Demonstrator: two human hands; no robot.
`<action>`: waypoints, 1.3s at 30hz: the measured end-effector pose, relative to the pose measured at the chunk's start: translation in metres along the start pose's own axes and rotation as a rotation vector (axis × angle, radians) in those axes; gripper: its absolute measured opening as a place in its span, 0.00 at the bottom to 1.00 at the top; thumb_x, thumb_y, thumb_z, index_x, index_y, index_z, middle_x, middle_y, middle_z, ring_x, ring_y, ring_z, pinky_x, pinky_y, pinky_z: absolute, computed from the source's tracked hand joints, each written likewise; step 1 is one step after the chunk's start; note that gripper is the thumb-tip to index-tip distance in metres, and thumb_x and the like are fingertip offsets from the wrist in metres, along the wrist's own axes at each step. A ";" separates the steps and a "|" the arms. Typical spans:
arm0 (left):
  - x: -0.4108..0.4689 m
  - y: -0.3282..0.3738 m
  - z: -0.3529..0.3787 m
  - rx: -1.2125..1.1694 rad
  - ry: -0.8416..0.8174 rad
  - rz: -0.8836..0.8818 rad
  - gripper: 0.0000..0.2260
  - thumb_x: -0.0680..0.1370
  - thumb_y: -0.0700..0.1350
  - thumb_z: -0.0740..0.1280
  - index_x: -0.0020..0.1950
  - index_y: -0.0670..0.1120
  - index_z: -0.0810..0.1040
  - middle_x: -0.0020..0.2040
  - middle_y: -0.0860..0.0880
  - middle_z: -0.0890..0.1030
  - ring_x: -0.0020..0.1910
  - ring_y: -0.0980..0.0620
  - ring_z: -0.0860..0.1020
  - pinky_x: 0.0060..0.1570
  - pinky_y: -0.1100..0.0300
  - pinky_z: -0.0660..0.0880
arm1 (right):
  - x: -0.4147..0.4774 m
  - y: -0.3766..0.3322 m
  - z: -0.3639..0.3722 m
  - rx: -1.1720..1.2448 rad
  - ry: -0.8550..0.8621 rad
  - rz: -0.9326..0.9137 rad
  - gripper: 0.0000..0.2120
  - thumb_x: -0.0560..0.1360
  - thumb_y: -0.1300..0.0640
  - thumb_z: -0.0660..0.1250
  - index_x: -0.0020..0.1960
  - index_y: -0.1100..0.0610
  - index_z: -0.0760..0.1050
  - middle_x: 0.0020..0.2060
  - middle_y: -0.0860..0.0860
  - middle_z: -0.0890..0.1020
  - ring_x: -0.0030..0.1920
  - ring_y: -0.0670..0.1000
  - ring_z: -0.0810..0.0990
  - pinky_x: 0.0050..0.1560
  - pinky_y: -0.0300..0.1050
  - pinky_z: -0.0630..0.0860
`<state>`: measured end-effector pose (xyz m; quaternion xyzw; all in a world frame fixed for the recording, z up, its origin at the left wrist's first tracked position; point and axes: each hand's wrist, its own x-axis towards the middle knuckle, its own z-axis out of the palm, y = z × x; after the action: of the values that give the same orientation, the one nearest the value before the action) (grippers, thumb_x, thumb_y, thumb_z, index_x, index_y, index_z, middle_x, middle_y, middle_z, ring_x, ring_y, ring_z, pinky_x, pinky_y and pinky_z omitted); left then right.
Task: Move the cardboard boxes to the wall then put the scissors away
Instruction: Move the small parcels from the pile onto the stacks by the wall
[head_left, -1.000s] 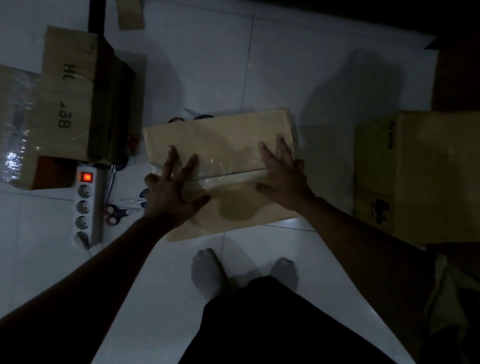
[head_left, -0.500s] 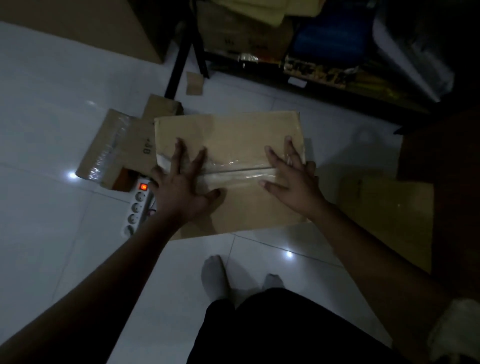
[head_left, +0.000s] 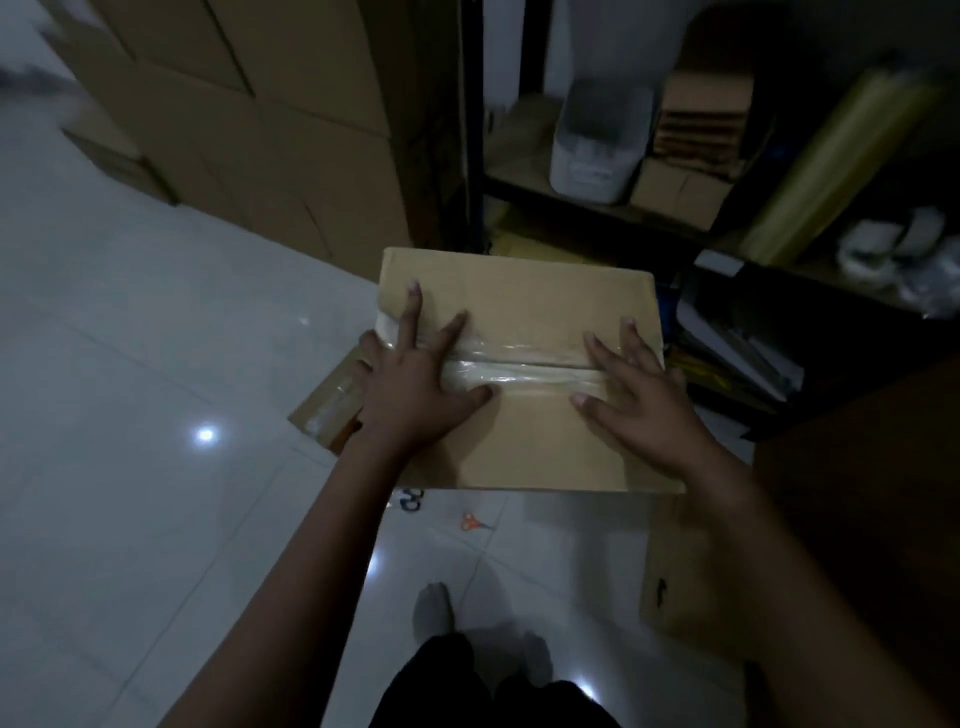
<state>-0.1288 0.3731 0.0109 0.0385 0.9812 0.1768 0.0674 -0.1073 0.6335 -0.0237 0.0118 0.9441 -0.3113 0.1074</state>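
Note:
I hold a taped cardboard box (head_left: 524, 447) off the floor in front of me. My left hand (head_left: 415, 384) lies spread on its top face near the left edge, fingers straight. Over on the right side of the tape seam, my right hand (head_left: 634, 395) lies flat in the same way. Below the box, orange-handled scissors (head_left: 475, 521) lie on the white tile floor, with blue handles (head_left: 410, 500) of a second pair beside them. A flattened cardboard box (head_left: 327, 410) shows on the floor under the left edge. Another cardboard box (head_left: 675, 577) stands on the floor at the right.
A tall stack of cardboard boxes (head_left: 260, 135) stands at the back left. A dark shelf rack (head_left: 597, 197) right behind the carried box holds a white container, small boxes and rolls. My feet (head_left: 436, 608) are below on the tiles. Open floor lies to the left.
The box has come up off the floor with both hands on it and has moved toward the rack and the box stack. The scissors now show beneath it.

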 end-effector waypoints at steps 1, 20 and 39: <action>-0.006 0.006 -0.015 -0.002 0.014 -0.003 0.38 0.70 0.67 0.67 0.76 0.65 0.54 0.78 0.56 0.34 0.73 0.33 0.50 0.68 0.36 0.54 | -0.007 -0.015 -0.015 -0.018 0.013 -0.015 0.33 0.74 0.34 0.63 0.75 0.31 0.52 0.78 0.39 0.42 0.78 0.58 0.45 0.75 0.57 0.44; -0.092 -0.084 -0.235 -0.011 0.344 -0.243 0.46 0.59 0.78 0.59 0.75 0.67 0.54 0.79 0.56 0.39 0.72 0.37 0.53 0.66 0.42 0.57 | -0.031 -0.286 -0.090 -0.092 0.045 -0.331 0.29 0.76 0.38 0.63 0.75 0.33 0.56 0.77 0.35 0.45 0.75 0.59 0.51 0.73 0.61 0.53; -0.058 -0.276 -0.360 0.039 0.380 -0.229 0.44 0.61 0.78 0.57 0.76 0.66 0.55 0.79 0.53 0.42 0.73 0.34 0.52 0.68 0.38 0.55 | 0.047 -0.486 -0.005 -0.108 0.075 -0.399 0.30 0.75 0.35 0.61 0.74 0.31 0.55 0.77 0.35 0.46 0.76 0.63 0.49 0.73 0.70 0.53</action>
<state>-0.1382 -0.0132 0.2545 -0.1058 0.9775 0.1529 -0.0998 -0.1979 0.2427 0.2552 -0.1694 0.9465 -0.2747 0.0089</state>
